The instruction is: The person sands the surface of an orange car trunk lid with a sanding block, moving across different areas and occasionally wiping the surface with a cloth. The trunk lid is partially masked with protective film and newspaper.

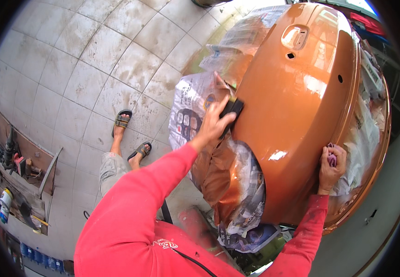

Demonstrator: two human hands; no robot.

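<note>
A glossy orange car body panel (285, 138) fills the right half of the head view, with masking paper and plastic (186, 106) around its edges. My left hand (218, 117) grips a black block (233, 111) with a yellowish top at the panel's left edge. My right hand (332, 168) is closed on a crumpled purple cloth (331, 157) at the panel's right edge, beside plastic sheeting (361, 138). Both red-sleeved forearms come in from below. The panel has a recessed cut-out (294, 37) and small dark holes near its upper part.
Dusty grey tiles (94, 69) form the floor, where my sandalled feet (140, 152) show left of the panel. A cart (24, 180) with tools, tape and cans stands at the far left, blue bottles (41, 256) below it. A pale surface (370, 221) lies at the lower right.
</note>
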